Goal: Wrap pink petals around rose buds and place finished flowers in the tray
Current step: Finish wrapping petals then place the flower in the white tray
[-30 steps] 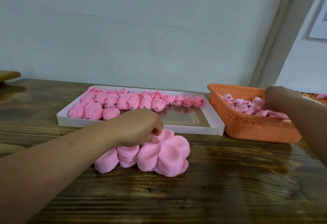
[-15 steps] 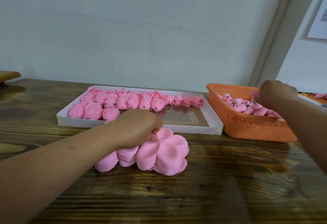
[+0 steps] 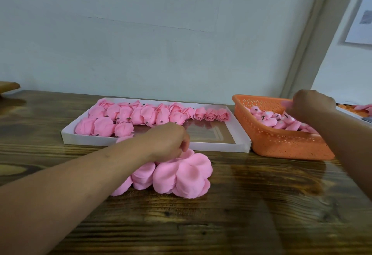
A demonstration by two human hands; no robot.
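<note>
while the pink petals (image 3: 181, 174) lie heaped on the worktop (image 3: 241, 214) just in front of the white tray (image 3: 221, 146), left hand (image 3: 169, 142) rests on top of the heap, fingers curled, pinching at an upper petal. right hand (image 3: 311, 104) hovers over the orange basket (image 3: 281, 144) of rose buds (image 3: 267, 118), fingers curled; something pink blurs at its fingertips, cannot tell if a bud is held. tray holds finished flowers (image 3: 141, 116) along its far and left side. risk: petals look thin and stacked, so a pinch may lift several together; a loose hold may drop the bud.
</note>
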